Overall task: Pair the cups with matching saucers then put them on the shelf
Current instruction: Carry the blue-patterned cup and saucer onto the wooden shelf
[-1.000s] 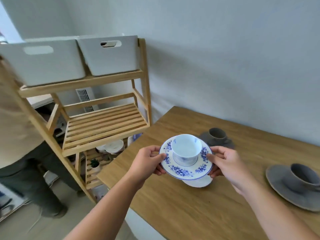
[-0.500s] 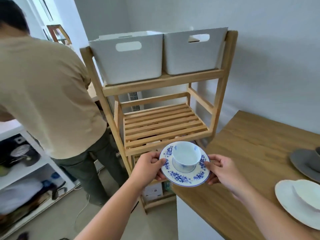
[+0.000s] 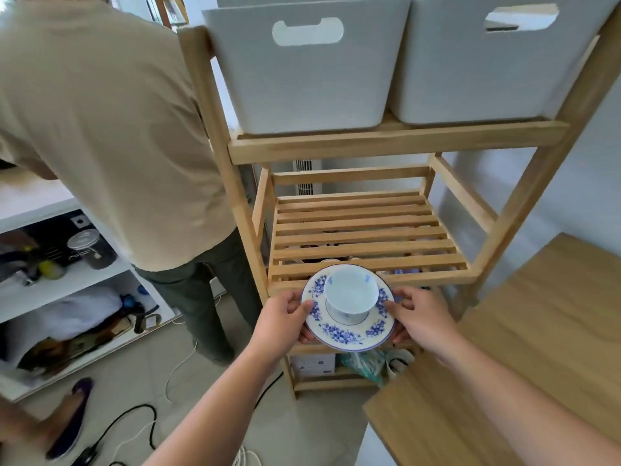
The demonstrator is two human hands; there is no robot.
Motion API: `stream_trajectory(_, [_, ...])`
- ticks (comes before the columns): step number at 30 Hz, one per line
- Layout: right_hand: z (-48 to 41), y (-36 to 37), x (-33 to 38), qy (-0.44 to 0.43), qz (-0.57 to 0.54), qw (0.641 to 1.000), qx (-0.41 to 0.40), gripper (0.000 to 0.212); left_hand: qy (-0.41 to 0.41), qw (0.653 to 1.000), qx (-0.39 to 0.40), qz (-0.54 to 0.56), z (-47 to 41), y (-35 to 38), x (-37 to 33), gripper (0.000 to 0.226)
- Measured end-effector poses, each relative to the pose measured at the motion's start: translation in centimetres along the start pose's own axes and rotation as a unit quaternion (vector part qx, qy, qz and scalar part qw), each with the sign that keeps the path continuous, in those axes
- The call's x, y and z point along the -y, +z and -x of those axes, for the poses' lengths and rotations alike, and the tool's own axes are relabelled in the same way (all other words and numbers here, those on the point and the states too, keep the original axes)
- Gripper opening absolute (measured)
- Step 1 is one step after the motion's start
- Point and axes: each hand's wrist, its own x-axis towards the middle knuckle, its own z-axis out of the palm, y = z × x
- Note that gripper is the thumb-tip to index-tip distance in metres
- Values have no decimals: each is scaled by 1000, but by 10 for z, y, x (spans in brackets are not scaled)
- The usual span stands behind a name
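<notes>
A white cup with blue markings (image 3: 351, 294) stands upright on a blue-flowered white saucer (image 3: 342, 334). My left hand (image 3: 285, 317) grips the saucer's left rim and my right hand (image 3: 420, 314) grips its right rim. The pair hangs in the air just in front of the slatted middle shelf (image 3: 363, 237) of a wooden rack (image 3: 396, 142), level with that shelf's front edge. The slats of that shelf carry nothing.
Two white bins (image 3: 302, 68) sit on the rack's top shelf. A person in a beige shirt (image 3: 100, 129) stands close on the left of the rack. A wooden table (image 3: 537, 348) is at the right. Cables (image 3: 134, 428) lie on the floor.
I have turned left from the table to face the rack. Both hands carried the cup and saucer away from the tabletop to the front of the middle shelf.
</notes>
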Motion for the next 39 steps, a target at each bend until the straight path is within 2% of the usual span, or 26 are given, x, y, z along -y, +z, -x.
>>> stream_trajectory(5, [-52, 4, 0, 6, 29, 1000, 3, 12, -23, 999, -34, 8, -48, 7, 5, 20])
stream_trajectory(11, [-127, 19, -17, 38, 45, 998, -4, 21, -53, 997, -52, 15, -117, 19, 26, 24])
stream_trajectory(17, [-192, 29, -14, 41, 49, 998, -7, 14, -73, 993, -88, 21, -175, 21, 31, 22])
stream_trajectory(24, [-264, 43, -4, 20, 29, 999, -15, 18, -46, 981, -186, -30, -243, 21, 32, 25])
stream_trajectory(35, [-333, 50, 9, 3, 21, 999, -35, 11, -64, 959, -266, -70, -314, 26, 17, 25])
stream_trajectory(39, [-343, 54, 11, 0, 37, 998, -46, 19, -76, 954, -278, -87, -321, 26, 13, 25])
